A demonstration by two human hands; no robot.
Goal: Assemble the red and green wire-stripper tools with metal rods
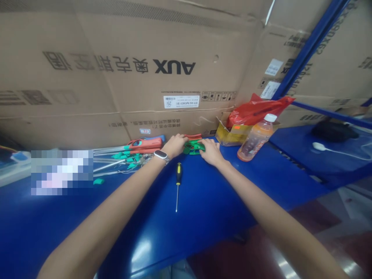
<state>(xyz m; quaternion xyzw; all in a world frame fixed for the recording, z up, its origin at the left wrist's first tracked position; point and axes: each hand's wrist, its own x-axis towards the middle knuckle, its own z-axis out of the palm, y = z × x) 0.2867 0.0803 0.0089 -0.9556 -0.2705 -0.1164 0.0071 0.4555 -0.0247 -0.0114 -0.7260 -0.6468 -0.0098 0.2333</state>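
My left hand (175, 145), with a watch at the wrist, is curled against the left side of a small pile of green plastic pieces (194, 147). My right hand (211, 152) bends its fingers round the right side of that pile, so the pieces sit between both hands. Orange-red handle-like parts (193, 136) lie just behind the pile. In front of it rests a black and yellow screwdriver (178, 174), its tip toward me. Left of my left hand are red-handled tools with long metal rods (145, 143) and more green pieces (132, 159). My fingertips are partly hidden.
A large cardboard box (122, 89) stands behind the blue table (203, 201). On the right are a yellow carton (229, 135) with a red plastic bag (255, 110) and an upright drink bottle (255, 139). A white spoon-like thing (319, 146) lies farther right.
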